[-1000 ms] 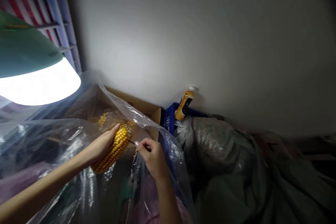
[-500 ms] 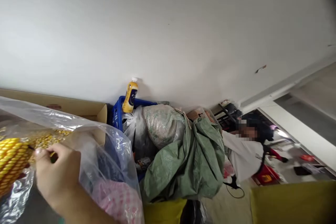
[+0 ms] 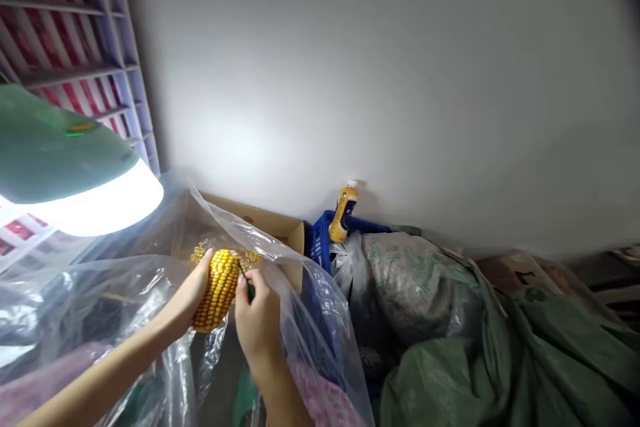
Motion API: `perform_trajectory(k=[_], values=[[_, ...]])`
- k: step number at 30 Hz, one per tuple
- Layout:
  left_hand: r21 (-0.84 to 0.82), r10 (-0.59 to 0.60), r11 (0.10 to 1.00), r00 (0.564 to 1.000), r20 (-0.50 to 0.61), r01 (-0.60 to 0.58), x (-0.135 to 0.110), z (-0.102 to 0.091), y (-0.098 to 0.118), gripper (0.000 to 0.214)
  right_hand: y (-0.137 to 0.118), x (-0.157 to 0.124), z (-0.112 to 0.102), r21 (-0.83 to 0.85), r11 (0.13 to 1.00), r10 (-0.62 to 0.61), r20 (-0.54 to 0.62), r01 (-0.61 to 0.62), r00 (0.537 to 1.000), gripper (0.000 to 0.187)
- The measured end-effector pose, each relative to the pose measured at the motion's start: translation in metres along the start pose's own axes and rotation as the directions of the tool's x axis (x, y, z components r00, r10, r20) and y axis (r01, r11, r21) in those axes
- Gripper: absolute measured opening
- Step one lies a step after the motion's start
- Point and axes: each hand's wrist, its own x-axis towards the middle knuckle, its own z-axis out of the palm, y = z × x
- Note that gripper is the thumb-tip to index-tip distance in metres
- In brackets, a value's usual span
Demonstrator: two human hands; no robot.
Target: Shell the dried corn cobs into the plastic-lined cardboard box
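One corn cob [image 3: 219, 290] in left hand [image 3: 187, 293], clear plastic [image 3: 320, 327] around

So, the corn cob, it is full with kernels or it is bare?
Full on the visible side: rows of yellow kernels cover the corn cob, held by the left hand; far side hidden.

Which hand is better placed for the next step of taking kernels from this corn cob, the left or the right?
Probably the right hand: it pinches a thin green-handled tool with its tip at the kernels of the corn cob. The left hand is occupied, wrapped around the cob and holding it.
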Motion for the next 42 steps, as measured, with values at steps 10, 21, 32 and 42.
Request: perform_trajectory(k=[10,21,32,42], values=[[0.012,-0.035,0.999,0.995,0.092,0.034,0.006,-0.004,-0.004,0.050,0.000,0.002,-0.013,0.074,0.995,-0.063,-0.026,0.064,0.998,0.017],[-0.036,-0.043,0.998,0.967,0.250,0.054,0.001,-0.006,-0.002,0.040,-0.002,-0.001,-0.023,0.101,0.992,-0.086,0.037,0.081,0.996,0.027],[-0.085,-0.119,0.985,0.949,0.292,0.150,-0.003,-0.003,-0.001,0.039,-0.004,-0.005,-0.025,0.220,0.975,-0.069,0.118,0.042,0.991,0.031],[-0.138,-0.140,0.970,0.927,0.347,0.198,0.005,-0.003,-0.012,0.039,-0.005,0.002,-0.020,0.503,0.853,0.097,0.114,-0.141,0.989,0.033]])
